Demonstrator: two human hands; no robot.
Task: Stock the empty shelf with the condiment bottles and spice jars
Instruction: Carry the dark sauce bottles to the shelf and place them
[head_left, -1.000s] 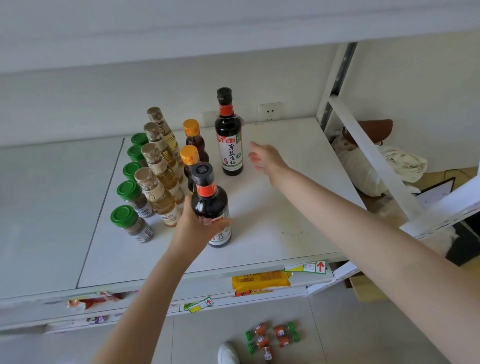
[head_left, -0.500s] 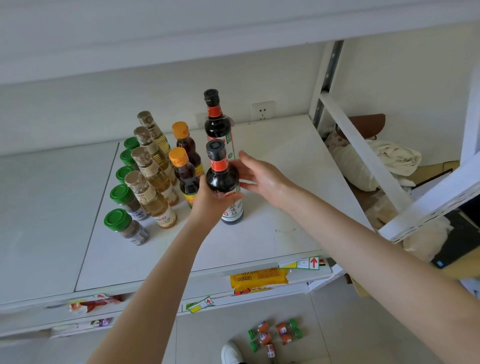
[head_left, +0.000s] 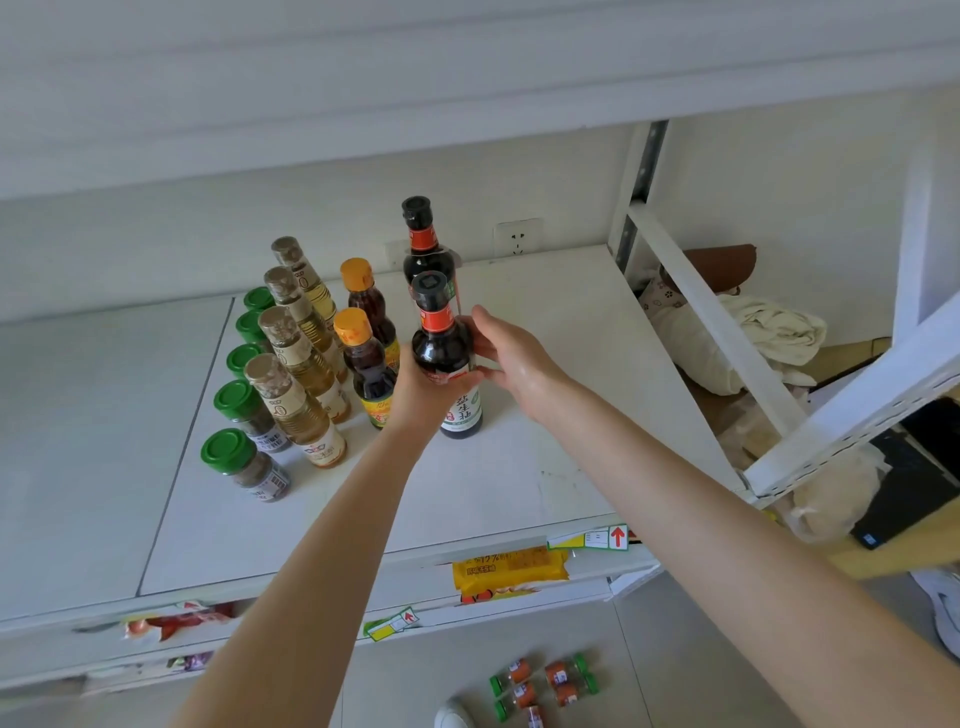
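A dark soy sauce bottle (head_left: 443, 343) with a black cap stands on the white shelf (head_left: 545, 415), held from both sides. My left hand (head_left: 423, 395) wraps its body from the left, and my right hand (head_left: 506, 353) grips it from the right. A second identical soy sauce bottle (head_left: 422, 239) stands just behind it. To the left are two orange-capped bottles (head_left: 363, 358), a row of pale vinegar bottles (head_left: 296, 374) and a row of green-lidded spice jars (head_left: 244, 457).
Several orange spice jars (head_left: 543, 686) with green lids lie on the floor below. A yellow packet (head_left: 509, 569) sits on the lower shelf. White shelf uprights (head_left: 717, 322) and a pile of cloth (head_left: 769, 338) stand at the right.
The bottle in my left hand moved back along the shelf toward the rear soy sauce bottle. My right hand came in and closed on its right side.
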